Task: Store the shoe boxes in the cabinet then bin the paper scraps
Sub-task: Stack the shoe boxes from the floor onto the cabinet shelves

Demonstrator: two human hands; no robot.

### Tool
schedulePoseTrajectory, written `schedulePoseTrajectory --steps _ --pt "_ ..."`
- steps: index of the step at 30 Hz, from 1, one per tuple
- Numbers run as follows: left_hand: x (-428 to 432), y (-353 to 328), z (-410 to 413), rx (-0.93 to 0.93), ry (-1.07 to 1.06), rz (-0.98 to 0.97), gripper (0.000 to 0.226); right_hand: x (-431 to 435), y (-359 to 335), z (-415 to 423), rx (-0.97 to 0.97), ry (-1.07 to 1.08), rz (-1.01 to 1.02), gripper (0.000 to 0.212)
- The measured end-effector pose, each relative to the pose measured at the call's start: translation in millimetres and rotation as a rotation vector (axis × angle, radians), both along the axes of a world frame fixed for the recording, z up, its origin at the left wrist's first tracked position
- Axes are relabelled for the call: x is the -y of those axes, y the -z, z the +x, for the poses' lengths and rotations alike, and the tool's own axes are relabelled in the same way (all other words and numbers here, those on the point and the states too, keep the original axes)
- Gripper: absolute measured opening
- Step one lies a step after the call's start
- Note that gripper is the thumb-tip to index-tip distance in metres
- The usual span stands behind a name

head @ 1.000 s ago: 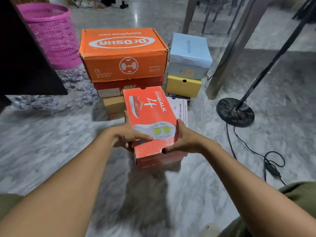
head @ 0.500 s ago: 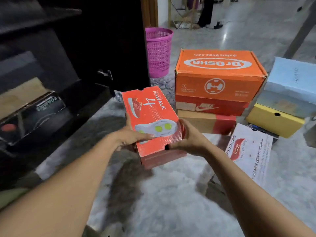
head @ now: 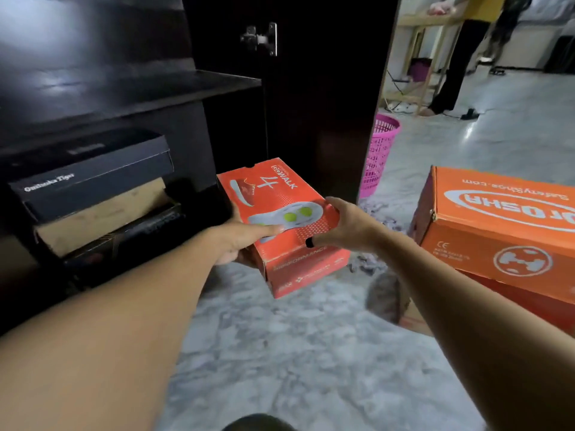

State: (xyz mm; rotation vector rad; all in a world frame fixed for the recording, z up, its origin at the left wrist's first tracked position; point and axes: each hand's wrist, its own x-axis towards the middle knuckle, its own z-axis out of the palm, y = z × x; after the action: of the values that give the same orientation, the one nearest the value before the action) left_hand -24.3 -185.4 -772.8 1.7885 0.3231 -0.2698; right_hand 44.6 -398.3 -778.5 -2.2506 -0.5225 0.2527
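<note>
**Red box carried to the cabinet mouth**

Since half a second ago the view has swung left and the red shoe box (head: 280, 225) has travelled with both hands from open floor to just in front of the dark cabinet (head: 124, 98); the orange box, then centre-right, now sits at the right edge.

At far left the cabinet stands open, a shelf across it above the lower compartment. In that compartment lies a stack of boxes: a black shoe box (head: 93, 178) with white lettering on top, a tan one (head: 102, 213) beneath it, and a darker one under that, too dim to make out. The open cabinet door (head: 317, 88) rises behind the carried box, a metal hinge (head: 259, 38) high on it.

The left hand (head: 239, 241) grips the red box at its near left corner, thumb laid across the lid, fingers underneath. The box is held off the floor, tilted slightly, its far end pointing at the cabinet. The right hand (head: 345, 227) clasps the right edge of the lid, thumb on the near face.

Right of the door stands a pink basket (head: 379, 154), with grey paper scraps (head: 373, 213) on the marble floor (head: 295, 362) near it. At the right edge the large orange box (head: 504, 231) rests on another red box.
</note>
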Motion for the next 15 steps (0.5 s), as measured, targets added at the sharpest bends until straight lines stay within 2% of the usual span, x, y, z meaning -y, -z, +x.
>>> schedulePoseTrajectory --steps 7,11,15 --pt "-63.9 16.2 72.5 -0.051 -0.144 -0.017 0.016 -79.1 -10.4 101.4 -0.023 -0.137 -0.169 0.052" --pt "-78.8 36.4 112.2 -0.109 -0.162 -0.043 0.01 -101.2 9.8 148.2 -0.076 -0.208 -0.216 0.057" --pt "-93.7 68.4 143.7 -0.167 -0.195 -0.049 0.014 -120.8 48.0 185.7 -0.131 -0.279 -0.209 0.069"
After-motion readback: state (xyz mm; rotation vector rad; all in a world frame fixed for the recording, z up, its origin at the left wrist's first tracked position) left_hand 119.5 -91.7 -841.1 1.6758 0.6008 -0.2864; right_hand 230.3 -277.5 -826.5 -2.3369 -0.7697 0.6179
